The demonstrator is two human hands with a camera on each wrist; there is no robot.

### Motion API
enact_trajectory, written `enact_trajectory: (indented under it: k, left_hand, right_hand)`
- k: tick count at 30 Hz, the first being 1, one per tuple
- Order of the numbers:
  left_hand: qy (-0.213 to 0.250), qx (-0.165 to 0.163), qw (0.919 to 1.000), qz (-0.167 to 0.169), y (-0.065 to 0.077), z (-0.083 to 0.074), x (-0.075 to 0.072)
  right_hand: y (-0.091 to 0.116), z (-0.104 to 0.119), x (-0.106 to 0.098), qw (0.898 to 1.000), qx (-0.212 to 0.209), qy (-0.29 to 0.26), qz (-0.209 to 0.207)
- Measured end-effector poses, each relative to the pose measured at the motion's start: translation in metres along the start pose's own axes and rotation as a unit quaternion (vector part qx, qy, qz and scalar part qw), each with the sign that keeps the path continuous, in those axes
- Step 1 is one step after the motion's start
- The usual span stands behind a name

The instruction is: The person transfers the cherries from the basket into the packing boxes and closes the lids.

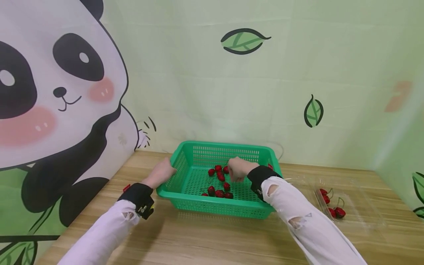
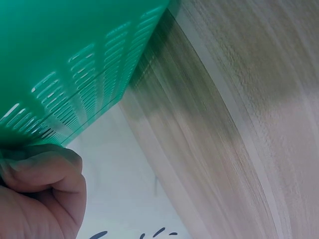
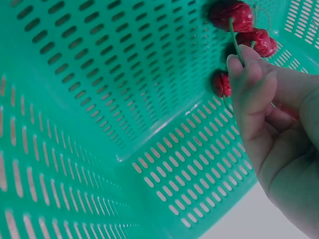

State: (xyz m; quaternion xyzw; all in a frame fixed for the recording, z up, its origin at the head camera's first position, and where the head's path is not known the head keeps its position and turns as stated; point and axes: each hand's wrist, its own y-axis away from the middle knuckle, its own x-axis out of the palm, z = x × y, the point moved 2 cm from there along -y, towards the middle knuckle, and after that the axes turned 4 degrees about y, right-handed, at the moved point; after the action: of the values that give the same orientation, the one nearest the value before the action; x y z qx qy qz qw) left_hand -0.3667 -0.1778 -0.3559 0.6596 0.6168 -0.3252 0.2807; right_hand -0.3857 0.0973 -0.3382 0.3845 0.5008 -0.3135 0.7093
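A green perforated plastic basket (image 1: 218, 208) stands on the wooden table, with several red cherries (image 1: 211, 190) scattered over its floor. My left hand (image 1: 160, 173) holds the basket's left end by the rim; in the left wrist view its curled fingers (image 2: 45, 167) sit against the green edge. Inside the basket, toward the back, is my right hand (image 1: 240, 168). The right wrist view shows its thumb and forefinger pinching the green stem (image 3: 234, 40) of a cherry (image 3: 232, 15). A bit of red shows within the palm, mostly hidden by the fingers.
To the right of the basket lies a clear plastic box (image 1: 362, 211) holding several stemmed cherries (image 1: 339, 212). A pale green cloth wall (image 1: 198, 92) with a panda picture (image 1: 76, 88) rises behind and left of the table (image 1: 185, 239).
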Motion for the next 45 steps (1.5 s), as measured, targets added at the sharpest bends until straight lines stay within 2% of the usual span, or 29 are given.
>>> enact_trajectory:
  k: [15,27,32,37,45]
  left_hand:
    - [0.001,-0.001,1.0000,0.003,-0.001,-0.001,0.000]
    - [-0.003,0.002,1.0000,-0.002,-0.002,-0.003,-0.001]
    - [-0.001,0.008,0.9999,-0.007,-0.002,0.000,0.000]
    - [0.001,0.000,1.0000,-0.005,0.000,-0.001,0.000]
    - [-0.005,0.001,1.0000,-0.006,0.000,0.001,0.001]
  right_hand:
    - [0.009,-0.009,-0.010,1.000,-0.011,0.003,-0.010]
    - [0.014,-0.013,-0.018,1.000,0.009,-0.007,-0.004]
    - [0.015,-0.014,-0.020,1.000,0.002,-0.003,-0.010]
    - [0.019,-0.015,-0.023,1.000,-0.006,-0.009,-0.011]
    - [0.022,-0.022,-0.028,1.000,0.004,-0.005,-0.011]
